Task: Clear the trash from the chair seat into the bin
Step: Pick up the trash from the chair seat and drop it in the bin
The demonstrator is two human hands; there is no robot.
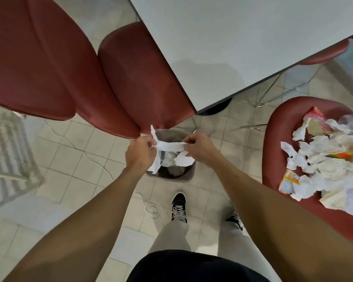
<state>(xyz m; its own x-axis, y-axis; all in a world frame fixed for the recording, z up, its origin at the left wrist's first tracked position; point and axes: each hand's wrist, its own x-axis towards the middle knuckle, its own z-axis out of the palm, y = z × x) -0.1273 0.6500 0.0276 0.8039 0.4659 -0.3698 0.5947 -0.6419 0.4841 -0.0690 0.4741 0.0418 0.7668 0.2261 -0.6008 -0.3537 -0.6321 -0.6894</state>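
Pinching a strip of white paper (170, 147) stretched between them, the left hand (140, 152) and right hand (200, 148) are holding it directly over the bin (189, 173), while more trash (324, 159) is lying on the red chair seat (277, 127) to the right.

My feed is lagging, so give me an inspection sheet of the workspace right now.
Surface: tiled floor; red chair seat on the right.
Job's things: bin on the floor with paper inside; white paper strip stretched above it; trash pile on the seat.
Clutter: white loop on the floor by the shoe.
Hands: left hand and right hand each pinch an end of the strip.
Cables: nothing seen.
Surroundings: white table, more red chairs, striped rug.
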